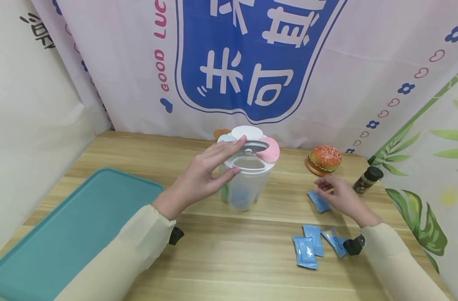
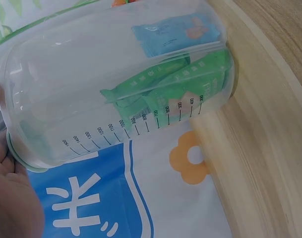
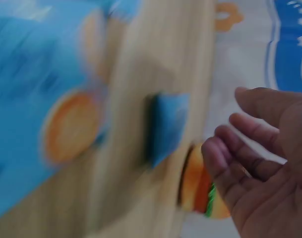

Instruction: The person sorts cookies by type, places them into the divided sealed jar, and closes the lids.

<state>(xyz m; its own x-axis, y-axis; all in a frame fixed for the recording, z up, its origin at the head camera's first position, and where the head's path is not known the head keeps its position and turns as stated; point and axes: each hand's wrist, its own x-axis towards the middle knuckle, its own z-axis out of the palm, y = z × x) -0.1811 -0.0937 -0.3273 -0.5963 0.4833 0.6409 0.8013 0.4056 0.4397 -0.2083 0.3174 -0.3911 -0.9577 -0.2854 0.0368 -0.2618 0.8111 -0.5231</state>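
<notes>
From my end, left hand (image 1: 204,171) is propping grey lid (image 1: 260,144) up on clear container (image 1: 241,194), centre far, fingers nearly straight. Right hand (image 1: 338,195) is hovering empty, fingers loosely bent, by blue packet (image 1: 318,202) on right, just near side of burger (image 1: 325,159). I'm favouring light edge pinch, avoiding burger, with lid staying well clear of opening. Three other packets (image 1: 305,253) are lying nearer.

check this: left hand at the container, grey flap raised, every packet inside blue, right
Not all blue: the left wrist view shows green packets inside beside a blue packet. The left hand is at the container, its grey flap raised.
</notes>
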